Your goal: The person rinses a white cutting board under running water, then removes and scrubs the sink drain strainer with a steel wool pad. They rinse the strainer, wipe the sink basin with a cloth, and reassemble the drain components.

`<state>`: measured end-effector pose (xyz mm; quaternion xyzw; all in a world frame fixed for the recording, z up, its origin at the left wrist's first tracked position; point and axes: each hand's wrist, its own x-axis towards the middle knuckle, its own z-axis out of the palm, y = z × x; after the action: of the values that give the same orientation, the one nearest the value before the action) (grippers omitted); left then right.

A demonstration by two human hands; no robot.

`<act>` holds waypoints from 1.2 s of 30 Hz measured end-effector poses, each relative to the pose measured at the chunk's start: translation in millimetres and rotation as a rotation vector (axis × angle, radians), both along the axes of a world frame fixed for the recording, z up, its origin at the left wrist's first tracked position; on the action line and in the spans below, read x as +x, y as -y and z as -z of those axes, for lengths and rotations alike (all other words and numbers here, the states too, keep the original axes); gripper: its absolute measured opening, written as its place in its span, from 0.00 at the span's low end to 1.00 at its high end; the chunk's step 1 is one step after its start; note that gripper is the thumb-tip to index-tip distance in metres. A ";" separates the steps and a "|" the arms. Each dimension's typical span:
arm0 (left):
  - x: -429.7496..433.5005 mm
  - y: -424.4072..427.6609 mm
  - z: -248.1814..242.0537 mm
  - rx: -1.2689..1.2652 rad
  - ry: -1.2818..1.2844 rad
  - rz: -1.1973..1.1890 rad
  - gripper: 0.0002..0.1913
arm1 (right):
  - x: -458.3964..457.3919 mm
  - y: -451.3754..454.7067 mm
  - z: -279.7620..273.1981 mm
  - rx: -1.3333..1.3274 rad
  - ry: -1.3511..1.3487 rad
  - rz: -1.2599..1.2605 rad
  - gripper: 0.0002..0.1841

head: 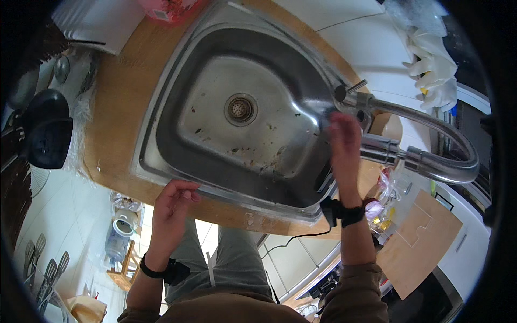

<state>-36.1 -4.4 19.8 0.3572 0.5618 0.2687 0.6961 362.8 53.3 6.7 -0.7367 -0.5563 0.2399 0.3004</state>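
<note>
A stainless steel sink (210, 89) with food scraps scattered over its bottom lies before me. Its round drain strainer (240, 109) sits near the middle of the basin. My left hand (175, 206) is just off the sink's near left rim, fingers loosely bent and nothing visible in it. My right hand (345, 133) is raised at the basin's right side, beside the metal faucet (379, 149); it is blurred, and whether it touches the faucet or holds something cannot be told. The faucet's hose (436, 121) curves out to the right. A small lever (357, 85) stands behind that hand.
Black kitchen utensils (48, 129) hang at the left. White gloves (434, 68) hang at the upper right. A pink container (171, 10) stands behind the sink. A brown board (420, 242) and bagged items (389, 187) lie right. A cable (299, 238) runs from my right wrist.
</note>
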 end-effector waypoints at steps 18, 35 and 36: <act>117.8 -113.0 -93.2 0.785 -0.057 0.340 0.16 | 87.5 -26.9 -9.9 -0.072 -0.016 -0.426 0.18; 165.2 -122.0 -114.0 0.897 -0.202 0.283 0.18 | 34.4 -30.8 -2.4 0.031 -0.038 -0.005 0.12; 163.9 -122.3 -115.9 0.877 -0.202 0.287 0.18 | 34.1 -32.0 4.1 0.046 -0.033 -0.005 0.12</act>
<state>127.8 117.8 135.7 0.7159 0.4051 0.3457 0.4516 396.9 85.3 2.6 -0.7242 -0.5585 0.2398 0.3256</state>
